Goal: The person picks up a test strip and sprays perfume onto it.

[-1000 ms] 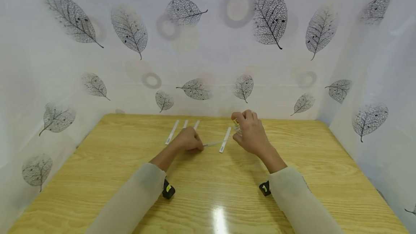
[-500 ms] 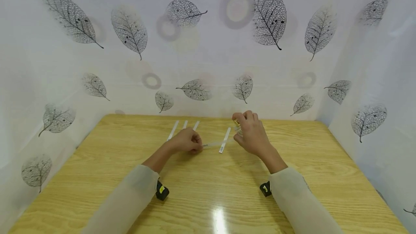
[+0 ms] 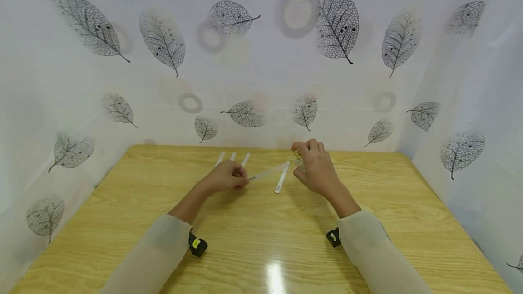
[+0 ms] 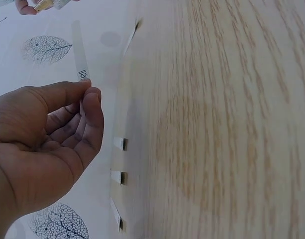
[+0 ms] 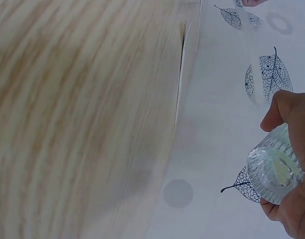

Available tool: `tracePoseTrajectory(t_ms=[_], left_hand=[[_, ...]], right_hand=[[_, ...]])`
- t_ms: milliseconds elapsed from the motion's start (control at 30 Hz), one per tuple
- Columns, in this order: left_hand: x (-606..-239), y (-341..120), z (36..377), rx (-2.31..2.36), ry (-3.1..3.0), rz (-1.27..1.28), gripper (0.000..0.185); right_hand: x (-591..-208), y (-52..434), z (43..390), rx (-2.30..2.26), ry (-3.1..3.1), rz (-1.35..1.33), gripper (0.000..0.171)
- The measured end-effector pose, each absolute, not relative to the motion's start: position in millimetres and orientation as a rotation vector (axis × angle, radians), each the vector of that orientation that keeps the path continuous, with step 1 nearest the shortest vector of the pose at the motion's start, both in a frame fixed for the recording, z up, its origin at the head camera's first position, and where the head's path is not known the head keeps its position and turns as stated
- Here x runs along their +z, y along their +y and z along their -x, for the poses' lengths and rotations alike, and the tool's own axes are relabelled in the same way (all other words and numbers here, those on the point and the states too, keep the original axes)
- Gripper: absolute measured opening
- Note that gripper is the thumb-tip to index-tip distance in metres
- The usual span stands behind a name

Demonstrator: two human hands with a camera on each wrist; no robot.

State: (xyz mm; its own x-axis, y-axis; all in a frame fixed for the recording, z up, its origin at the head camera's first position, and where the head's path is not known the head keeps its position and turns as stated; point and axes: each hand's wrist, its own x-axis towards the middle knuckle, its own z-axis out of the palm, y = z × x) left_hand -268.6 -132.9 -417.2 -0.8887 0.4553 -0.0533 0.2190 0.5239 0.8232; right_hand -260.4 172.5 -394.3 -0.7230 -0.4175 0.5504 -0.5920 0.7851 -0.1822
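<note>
My left hand pinches the printed end of a narrow white paper test strip between thumb and fingers. The strip slants up to the right, its far end near the bottle in the head view. My right hand grips a ribbed clear glass perfume bottle, its fluted base showing in the right wrist view. A forefinger lies over the gold spray top. Below the held strip, another paper strip lies on the table between the hands.
Three more white strips lie side by side behind my left hand, partly covered by it. The wooden table ends at a pale curtain printed with leaves. Dark cameras sit at both wrists.
My left hand has drawn back left and risen slightly, tilting the held strip more steeply. The right hand with the perfume bottle stays nearly in place.
</note>
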Motion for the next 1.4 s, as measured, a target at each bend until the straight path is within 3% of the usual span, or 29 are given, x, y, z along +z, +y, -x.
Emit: tracePoseTrajectory(t_ms=[1400], left_hand=[[-419.5,-128.1,252.1,1.766,2.152,-0.366,0.014]], right_hand=[[-401.4,166.2,260.2,0.478,-2.406,-0.780,0.049]])
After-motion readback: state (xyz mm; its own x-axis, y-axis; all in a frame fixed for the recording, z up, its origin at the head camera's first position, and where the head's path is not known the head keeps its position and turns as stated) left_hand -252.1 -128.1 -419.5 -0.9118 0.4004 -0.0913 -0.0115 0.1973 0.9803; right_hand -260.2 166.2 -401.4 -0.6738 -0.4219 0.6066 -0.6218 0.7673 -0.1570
